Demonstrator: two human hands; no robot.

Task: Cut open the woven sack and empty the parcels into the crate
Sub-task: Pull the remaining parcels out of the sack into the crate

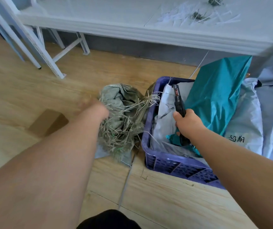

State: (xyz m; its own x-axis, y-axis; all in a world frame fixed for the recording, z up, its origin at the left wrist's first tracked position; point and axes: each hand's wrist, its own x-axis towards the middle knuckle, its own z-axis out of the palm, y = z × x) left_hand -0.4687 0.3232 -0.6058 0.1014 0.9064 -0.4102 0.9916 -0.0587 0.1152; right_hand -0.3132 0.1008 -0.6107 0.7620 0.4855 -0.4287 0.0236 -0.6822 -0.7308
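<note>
Frayed grey-green sack [122,116] crumpled on floor, just left of purple crate [178,166] holding grey and teal parcels [163,123].

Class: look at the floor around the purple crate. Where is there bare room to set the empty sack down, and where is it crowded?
Bare wooden floor lies in front of the purple crate, and more lies between the cardboard box and the white frame legs. Crowded: the crate itself, full of grey parcels and a teal bag, and its right side, against pale sacks.

The woven sack [124,116] looks coarse, fraying into straw-like fibres. The crate [173,164] is matt purple plastic; the teal parcel [215,96] glossy film. The floor [33,90] seems wood-grained, possibly laminate.
</note>
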